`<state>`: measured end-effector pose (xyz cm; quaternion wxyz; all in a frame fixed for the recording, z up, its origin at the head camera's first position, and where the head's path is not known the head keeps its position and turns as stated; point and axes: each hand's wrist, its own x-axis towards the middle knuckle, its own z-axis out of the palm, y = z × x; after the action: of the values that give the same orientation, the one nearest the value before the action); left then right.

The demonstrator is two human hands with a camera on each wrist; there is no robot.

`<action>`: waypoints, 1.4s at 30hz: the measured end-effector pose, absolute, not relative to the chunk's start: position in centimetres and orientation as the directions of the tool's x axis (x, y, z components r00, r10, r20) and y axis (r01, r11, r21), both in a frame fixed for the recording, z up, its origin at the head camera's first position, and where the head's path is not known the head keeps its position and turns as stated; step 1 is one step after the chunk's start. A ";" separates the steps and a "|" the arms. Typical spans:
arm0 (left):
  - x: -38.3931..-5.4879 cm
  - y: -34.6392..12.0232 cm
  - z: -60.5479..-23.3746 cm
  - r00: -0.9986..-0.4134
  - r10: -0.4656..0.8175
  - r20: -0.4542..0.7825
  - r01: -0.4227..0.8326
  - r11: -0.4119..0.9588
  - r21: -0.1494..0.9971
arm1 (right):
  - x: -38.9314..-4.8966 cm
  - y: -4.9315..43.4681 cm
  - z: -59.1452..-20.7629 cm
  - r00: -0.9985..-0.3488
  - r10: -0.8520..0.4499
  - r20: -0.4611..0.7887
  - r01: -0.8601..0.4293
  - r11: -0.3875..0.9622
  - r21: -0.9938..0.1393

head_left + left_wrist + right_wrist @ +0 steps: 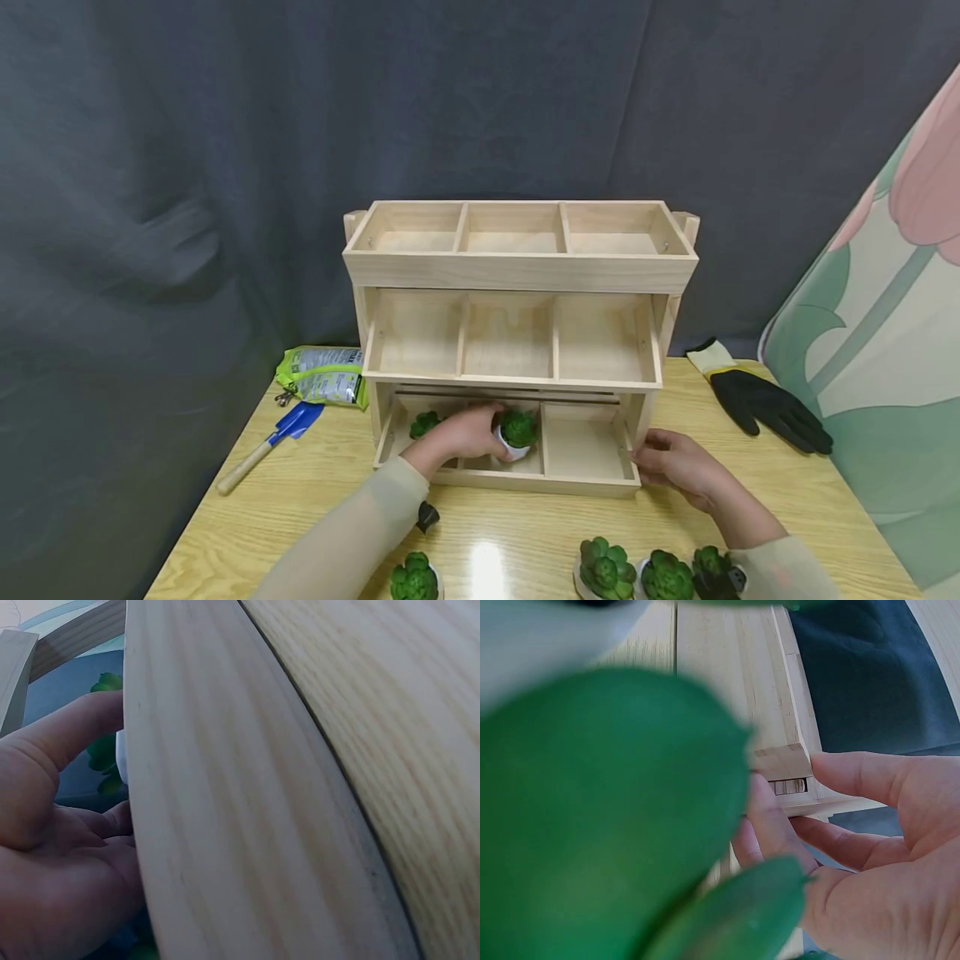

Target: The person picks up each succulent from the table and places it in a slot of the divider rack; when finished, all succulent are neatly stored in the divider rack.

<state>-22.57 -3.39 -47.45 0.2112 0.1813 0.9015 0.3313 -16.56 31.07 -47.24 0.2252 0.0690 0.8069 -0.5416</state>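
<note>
My left hand (467, 433) holds a small potted succulent (517, 428) in a white pot, inside the middle compartment of the wooden shelf's bottom tray (536, 482). In the left wrist view the tray's front board (217, 780) hides most of that pot. Another succulent (425, 423) sits in the tray's left compartment, partly behind the hand. My right hand (681, 468) grips the right front corner of the bottom tray, thumb on one side and fingers on the other, as the right wrist view shows. Large green leaves (615, 817) cover the left of that view.
Several potted succulents (606, 568) stand at the table's near edge; another (414, 577) is by the left forearm. A blue trowel (298, 419) and a green bag (322, 375) lie left of the shelf, black gloves (765, 400) right. Two upper tiers (517, 273) overhang the bottom tray.
</note>
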 end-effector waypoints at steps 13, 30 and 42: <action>-22.2 -3.6 -46.6 -0.845 0.451 -0.287 0.202 0.767 0.609 | -16.5 30.9 -47.2 -0.891 -0.133 -0.434 0.349 0.410 -0.843; -21.6 -4.6 -44.9 -0.859 0.437 -0.267 0.162 0.727 0.667 | -16.4 30.9 -47.0 -0.889 -0.139 -0.437 0.346 0.423 -0.838; -20.7 -6.4 -44.4 -0.854 0.473 -0.218 0.175 0.655 0.735 | -16.6 31.0 -47.0 -0.888 -0.137 -0.438 0.346 0.428 -0.835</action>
<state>-20.70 -6.35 -44.45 0.1993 0.1825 0.8876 0.3730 -16.62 30.97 -47.02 0.2274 0.0644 0.8138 -0.5310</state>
